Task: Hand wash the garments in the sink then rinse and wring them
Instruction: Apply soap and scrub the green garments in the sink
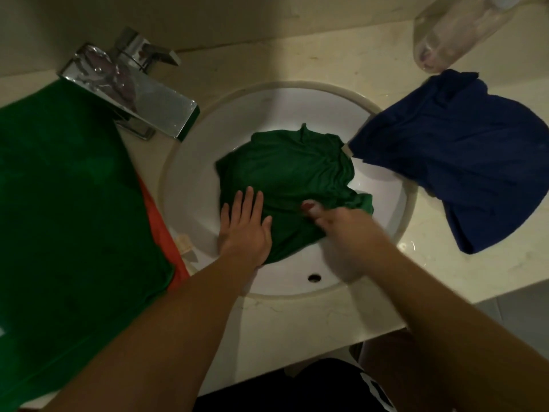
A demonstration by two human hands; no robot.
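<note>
A crumpled green garment [285,171] lies in the round white sink [190,185]. My left hand [245,226] presses flat on the garment's near left part, fingers straight. My right hand [341,230], blurred by motion, holds a small reddish-white object, maybe soap [309,207], against the cloth's near right part. A dark blue garment [463,156] lies on the counter at the right, one corner hanging over the sink rim.
A chrome faucet [133,90] reaches over the sink from the back left. A large green cloth [65,197] covers the left counter with an orange one [162,233] beneath it. A clear plastic container [457,31] stands at the back right. The overflow hole [314,277] faces me.
</note>
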